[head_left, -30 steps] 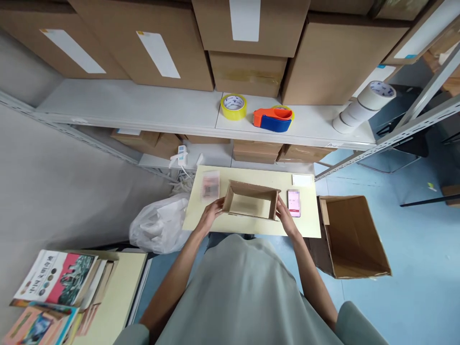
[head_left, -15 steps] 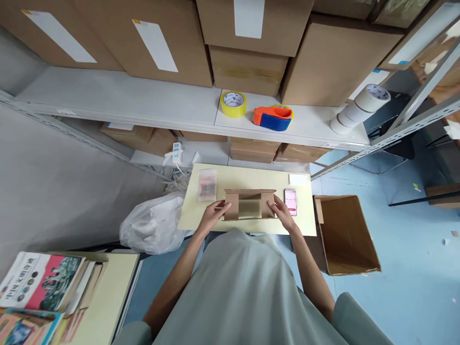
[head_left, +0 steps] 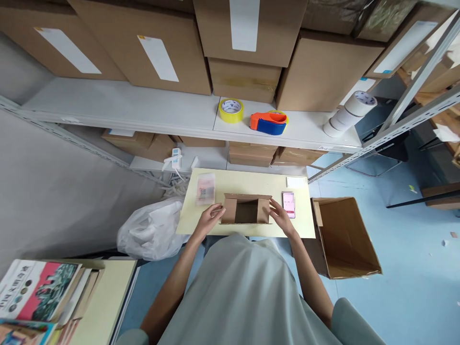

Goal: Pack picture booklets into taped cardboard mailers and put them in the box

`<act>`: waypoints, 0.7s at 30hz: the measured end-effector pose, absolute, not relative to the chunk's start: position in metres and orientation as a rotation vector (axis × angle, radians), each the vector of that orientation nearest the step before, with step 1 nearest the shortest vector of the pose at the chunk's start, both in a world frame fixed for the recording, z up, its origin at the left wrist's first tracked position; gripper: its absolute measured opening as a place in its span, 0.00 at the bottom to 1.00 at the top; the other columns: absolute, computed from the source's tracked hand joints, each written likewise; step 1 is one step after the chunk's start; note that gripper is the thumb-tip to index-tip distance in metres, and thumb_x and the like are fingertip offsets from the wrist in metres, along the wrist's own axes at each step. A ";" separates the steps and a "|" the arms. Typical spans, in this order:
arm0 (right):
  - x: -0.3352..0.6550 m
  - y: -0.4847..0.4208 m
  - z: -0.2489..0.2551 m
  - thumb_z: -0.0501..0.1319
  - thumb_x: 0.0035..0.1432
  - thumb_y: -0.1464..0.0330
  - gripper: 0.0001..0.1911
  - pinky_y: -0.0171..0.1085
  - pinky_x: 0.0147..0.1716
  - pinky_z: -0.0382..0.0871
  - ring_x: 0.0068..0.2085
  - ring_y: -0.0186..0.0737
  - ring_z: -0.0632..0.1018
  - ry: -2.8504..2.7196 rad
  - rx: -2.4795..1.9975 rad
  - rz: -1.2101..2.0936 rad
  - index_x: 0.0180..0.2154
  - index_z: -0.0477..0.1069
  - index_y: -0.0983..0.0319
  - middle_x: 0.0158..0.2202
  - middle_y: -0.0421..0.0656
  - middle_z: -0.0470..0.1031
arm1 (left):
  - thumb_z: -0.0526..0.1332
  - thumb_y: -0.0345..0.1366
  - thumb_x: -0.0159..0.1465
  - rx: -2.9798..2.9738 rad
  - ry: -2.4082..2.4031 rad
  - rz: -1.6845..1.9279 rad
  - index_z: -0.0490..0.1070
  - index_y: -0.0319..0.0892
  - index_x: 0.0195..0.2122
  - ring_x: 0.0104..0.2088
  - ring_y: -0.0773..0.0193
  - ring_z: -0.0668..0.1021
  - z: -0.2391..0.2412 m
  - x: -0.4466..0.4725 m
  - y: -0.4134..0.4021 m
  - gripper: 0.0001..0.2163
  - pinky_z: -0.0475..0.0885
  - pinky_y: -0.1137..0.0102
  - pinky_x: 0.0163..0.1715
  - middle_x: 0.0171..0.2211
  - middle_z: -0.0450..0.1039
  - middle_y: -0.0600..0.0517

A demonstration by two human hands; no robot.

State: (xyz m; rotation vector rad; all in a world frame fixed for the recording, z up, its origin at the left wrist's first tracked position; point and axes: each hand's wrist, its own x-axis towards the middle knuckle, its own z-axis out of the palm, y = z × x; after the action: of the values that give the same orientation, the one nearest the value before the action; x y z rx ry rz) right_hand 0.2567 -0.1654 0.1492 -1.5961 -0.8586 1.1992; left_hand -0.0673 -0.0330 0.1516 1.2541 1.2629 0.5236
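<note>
A small cardboard box [head_left: 228, 211] stands on the pale yellow table in front of me, its end flaps at left and right and its dark brown inside facing up. At its left end my left hand [head_left: 210, 219] grips the side, fingers bent against the cardboard. My right hand [head_left: 281, 218] holds the opposite end, with the fingertips at the upper right corner. A phone [head_left: 288, 204] with a pink screen lies just beyond my right hand. Up and left of my left hand is a clear plastic packet [head_left: 206, 189] with pinkish contents.
A shelf [head_left: 143, 105] behind the table [head_left: 247, 177] carries large cartons, yellow tape [head_left: 231, 110], an orange-and-blue tape dispenser [head_left: 268, 123] and white rolls [head_left: 349, 115]. An open carton [head_left: 354, 239] stands on the floor at right. A plastic bag [head_left: 151, 230] and books [head_left: 39, 290] are at left.
The box's inside has gone from pale, like the tabletop, to dark brown. The box now sits slightly lower and further left in view, and both hands have shifted to its outer ends.
</note>
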 end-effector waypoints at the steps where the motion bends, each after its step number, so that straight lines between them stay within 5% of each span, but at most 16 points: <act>1: 0.260 -0.169 0.153 0.71 0.62 0.44 0.42 0.58 0.65 0.74 0.68 0.60 0.75 -0.865 -1.615 1.179 0.72 0.68 0.51 0.73 0.51 0.68 | 0.72 0.67 0.54 1.278 1.244 0.532 0.78 0.42 0.57 0.60 0.42 0.81 0.157 -0.072 -0.033 0.39 0.80 0.54 0.56 0.61 0.79 0.37; 7: 0.269 -0.182 0.183 0.77 0.57 0.50 0.52 0.58 0.67 0.72 0.73 0.57 0.69 -1.095 -1.631 1.083 0.76 0.57 0.43 0.77 0.46 0.61 | 0.76 0.56 0.55 1.528 1.019 0.360 0.67 0.51 0.71 0.66 0.46 0.77 0.191 -0.100 -0.037 0.44 0.74 0.51 0.65 0.64 0.77 0.44; 11: 0.260 -0.173 0.192 0.78 0.54 0.51 0.58 0.56 0.59 0.78 0.65 0.57 0.75 -1.206 -1.715 1.050 0.78 0.53 0.44 0.75 0.49 0.65 | 0.76 0.53 0.57 1.617 0.960 0.265 0.64 0.52 0.73 0.67 0.46 0.77 0.192 -0.094 -0.036 0.44 0.69 0.49 0.70 0.63 0.78 0.44; 14: 0.252 -0.166 0.190 0.78 0.53 0.52 0.58 0.53 0.54 0.81 0.61 0.56 0.78 -1.246 -1.736 1.024 0.78 0.53 0.47 0.75 0.50 0.64 | 0.73 0.52 0.60 1.595 1.029 0.320 0.63 0.49 0.73 0.63 0.48 0.79 0.181 -0.080 -0.036 0.42 0.74 0.52 0.65 0.62 0.79 0.43; 18: 0.251 -0.166 0.185 0.75 0.57 0.53 0.46 0.53 0.54 0.81 0.59 0.54 0.78 -1.257 -1.795 0.922 0.73 0.63 0.49 0.68 0.50 0.72 | 0.73 0.46 0.62 1.625 1.292 0.436 0.54 0.48 0.77 0.50 0.51 0.85 0.169 -0.064 -0.040 0.45 0.82 0.58 0.51 0.56 0.80 0.44; 21: 0.254 -0.169 0.178 0.69 0.64 0.54 0.28 0.53 0.55 0.80 0.60 0.53 0.78 -1.293 -1.799 0.843 0.63 0.73 0.51 0.64 0.48 0.77 | 0.74 0.43 0.63 1.741 1.403 0.492 0.59 0.50 0.74 0.41 0.57 0.85 0.168 -0.057 -0.044 0.40 0.82 0.62 0.45 0.55 0.78 0.46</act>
State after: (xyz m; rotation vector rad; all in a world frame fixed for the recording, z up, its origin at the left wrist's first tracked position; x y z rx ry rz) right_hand 0.2545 -0.1693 0.1777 -1.7991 -1.2929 0.8429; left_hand -0.0569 -0.0440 0.1676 1.7412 1.4027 0.4917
